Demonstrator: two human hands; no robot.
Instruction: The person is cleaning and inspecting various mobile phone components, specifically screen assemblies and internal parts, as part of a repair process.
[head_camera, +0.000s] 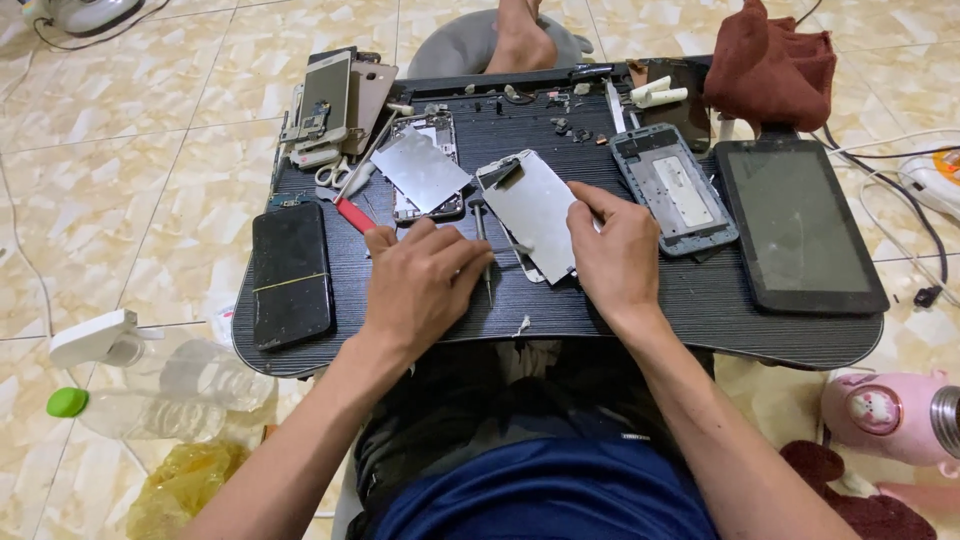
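A silver phone back plate (532, 205) lies in the middle of a dark lap table (700, 310). My right hand (612, 255) presses down on its right edge, fingers curled over it. My left hand (420, 285) rests just left of the plate and grips a thin screwdriver (484, 255) whose shaft points toward me. Another opened phone with a loose silver plate (423, 168) lies behind my left hand. A red-handled tool (353, 214) lies beside it.
A black phone (291, 275) lies at the table's left, a stack of phones and parts (335, 100) at the back left, a grey phone frame (672, 187) and black tablet (798, 225) at the right. A red cloth (770, 65), plastic bottles (170, 400) and a pink flask (890, 415) sit around.
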